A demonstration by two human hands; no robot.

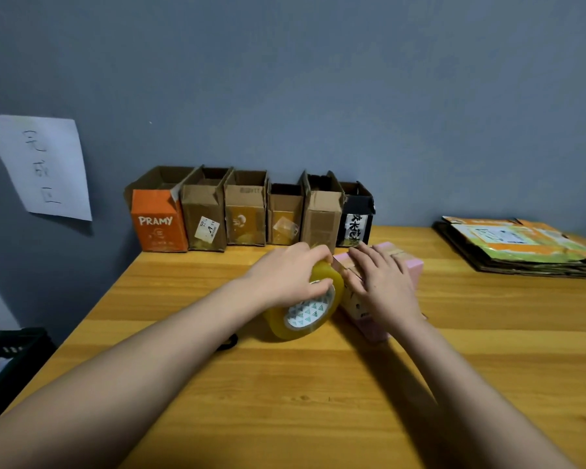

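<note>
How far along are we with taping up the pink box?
Done: the pink box is closed, with one tape strip across its far end. In hand: the left hand grips the tape roll at the box's left edge; the right hand presses flat on its top. Left: the next strip looks not yet drawn across or cut; the other sides are hidden.

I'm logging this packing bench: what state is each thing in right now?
tape roll: tilted on the table, gripped by the left hand.
pink box: lying shut, pressed flat by the right hand.
six cartons: upright along the wall, tops open.
flattened cartons: stacked flat.
paper sheet: stuck on the wall.
</note>
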